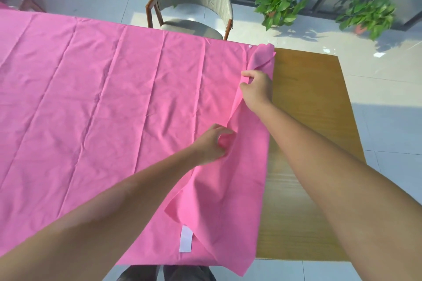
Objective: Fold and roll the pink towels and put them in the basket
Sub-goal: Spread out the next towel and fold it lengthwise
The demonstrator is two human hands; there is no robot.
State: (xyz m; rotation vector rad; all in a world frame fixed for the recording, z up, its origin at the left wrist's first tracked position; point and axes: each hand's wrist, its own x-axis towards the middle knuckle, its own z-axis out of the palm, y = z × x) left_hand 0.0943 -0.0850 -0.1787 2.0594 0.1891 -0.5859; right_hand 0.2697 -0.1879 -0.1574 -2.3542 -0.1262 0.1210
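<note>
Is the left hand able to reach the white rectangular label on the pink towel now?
Probably yes: the white rectangular label lies uncovered, nearer the person than the left hand, which must first release the pink towel.

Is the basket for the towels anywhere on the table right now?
No: the wooden table holds only the pink towel, gripped by the left hand and right hand; no basket shows anywhere.
</note>
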